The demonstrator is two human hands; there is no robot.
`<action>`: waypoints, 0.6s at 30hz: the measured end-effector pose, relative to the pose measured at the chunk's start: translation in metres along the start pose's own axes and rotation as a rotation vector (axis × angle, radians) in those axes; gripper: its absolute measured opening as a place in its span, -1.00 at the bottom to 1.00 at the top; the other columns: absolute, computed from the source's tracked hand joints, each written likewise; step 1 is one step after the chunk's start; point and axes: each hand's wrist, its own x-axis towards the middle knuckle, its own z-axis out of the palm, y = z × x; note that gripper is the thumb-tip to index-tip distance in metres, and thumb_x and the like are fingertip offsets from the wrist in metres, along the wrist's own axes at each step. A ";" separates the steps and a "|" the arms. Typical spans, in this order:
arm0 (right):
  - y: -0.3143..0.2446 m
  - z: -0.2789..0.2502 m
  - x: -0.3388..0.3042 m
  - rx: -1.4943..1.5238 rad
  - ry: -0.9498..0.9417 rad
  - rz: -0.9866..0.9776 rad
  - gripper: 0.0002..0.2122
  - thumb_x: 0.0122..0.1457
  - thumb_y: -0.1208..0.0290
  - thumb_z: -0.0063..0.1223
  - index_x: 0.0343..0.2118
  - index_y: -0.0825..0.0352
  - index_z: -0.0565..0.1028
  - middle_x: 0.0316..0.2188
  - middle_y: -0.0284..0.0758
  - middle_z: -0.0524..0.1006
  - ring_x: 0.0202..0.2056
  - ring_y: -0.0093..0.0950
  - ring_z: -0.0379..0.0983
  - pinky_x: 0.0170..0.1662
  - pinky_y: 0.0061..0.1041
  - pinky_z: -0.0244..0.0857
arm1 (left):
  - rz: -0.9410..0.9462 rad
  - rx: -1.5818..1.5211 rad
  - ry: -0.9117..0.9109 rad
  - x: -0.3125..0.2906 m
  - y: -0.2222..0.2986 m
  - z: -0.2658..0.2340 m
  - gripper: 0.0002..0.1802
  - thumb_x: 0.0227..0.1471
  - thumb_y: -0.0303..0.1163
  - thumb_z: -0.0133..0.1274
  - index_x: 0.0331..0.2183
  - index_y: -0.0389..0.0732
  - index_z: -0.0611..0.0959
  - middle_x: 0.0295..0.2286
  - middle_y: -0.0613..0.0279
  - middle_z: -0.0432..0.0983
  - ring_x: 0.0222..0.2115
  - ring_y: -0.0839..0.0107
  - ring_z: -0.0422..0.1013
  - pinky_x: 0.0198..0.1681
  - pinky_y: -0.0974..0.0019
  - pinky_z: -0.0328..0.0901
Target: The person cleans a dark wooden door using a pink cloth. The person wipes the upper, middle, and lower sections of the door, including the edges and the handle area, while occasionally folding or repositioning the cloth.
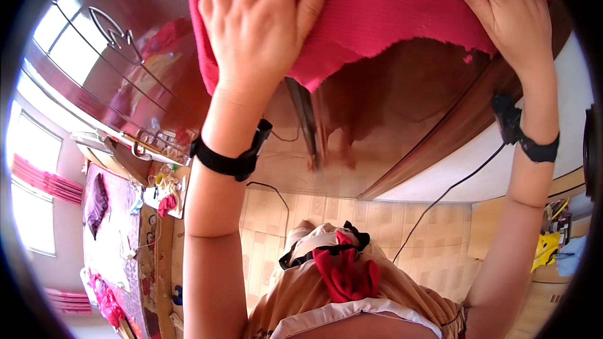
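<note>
A crimson cloth [383, 12] with a ragged lower edge lies against a glossy dark reddish-brown panel [377, 107] in front of me. My left hand [254, 25] rests flat on the cloth's left part, thumb spread away from the fingers. On its right part my right hand [512, 22] lies with fingers stretched out and thumb apart. Neither hand is closed around the cloth. The fingertips run out of the top of the picture. Another red cloth [348, 273] hangs at the front of my tan clothing.
Black straps circle my left wrist [229, 160] and right wrist [537, 149]; a thin cable [440, 194] trails from the right one. To the left are a bed [113, 257] and a cluttered small table [166, 191]. A yellow bag [545, 251] sits at right.
</note>
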 end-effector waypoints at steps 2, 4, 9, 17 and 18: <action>-0.003 0.012 -0.023 -0.045 0.086 0.007 -0.38 0.04 0.09 0.00 0.13 0.29 0.18 0.15 -0.19 0.13 0.19 -0.29 0.02 0.18 -0.26 -0.02 | -0.009 -0.077 -0.125 -0.008 0.002 -0.011 -0.37 -0.03 -0.21 -0.03 0.10 -0.18 0.31 0.15 0.01 0.01 0.18 -0.06 -0.13 0.19 -0.04 -0.21; -0.038 0.014 -0.037 0.267 0.100 0.112 -0.43 0.04 0.11 0.03 0.12 0.15 0.21 0.18 -0.32 0.12 0.19 -0.23 0.02 -0.07 -0.37 0.33 | 0.021 -0.118 -0.200 -0.032 -0.008 -0.010 -0.35 -0.09 -0.21 0.01 0.08 -0.13 0.34 0.15 0.03 0.02 0.18 -0.07 -0.11 0.19 -0.05 -0.20; -0.108 0.008 -0.075 0.391 -0.097 0.190 -0.39 -0.11 -0.01 0.13 0.05 0.09 0.31 0.13 -0.33 0.20 0.15 -0.22 0.09 0.14 -0.25 0.07 | 0.066 -0.137 -0.195 -0.090 -0.030 0.001 -0.38 -0.27 -0.08 0.08 -0.02 0.30 0.46 0.10 0.57 0.17 0.08 0.29 0.12 0.19 0.07 -0.19; -0.179 -0.015 -0.045 0.276 -0.136 0.216 -0.45 -0.12 0.05 0.19 -0.07 0.27 0.40 0.05 -0.13 0.26 0.13 -0.06 0.10 0.04 -0.20 0.17 | 0.132 -0.141 -0.230 -0.131 -0.077 -0.001 -0.45 -0.11 -0.09 0.00 0.01 0.31 0.43 0.10 0.58 0.18 0.08 0.35 0.15 0.20 0.07 -0.19; -0.190 -0.021 -0.030 0.240 -0.089 0.226 -0.52 -0.10 0.14 0.16 -0.11 0.28 0.42 -0.04 -0.13 0.37 0.02 -0.16 0.29 -0.09 -0.23 0.29 | 0.118 -0.190 -0.223 -0.132 -0.080 -0.002 -0.45 -0.11 -0.08 0.02 0.01 0.29 0.43 0.10 0.56 0.18 0.08 0.34 0.16 0.20 0.07 -0.17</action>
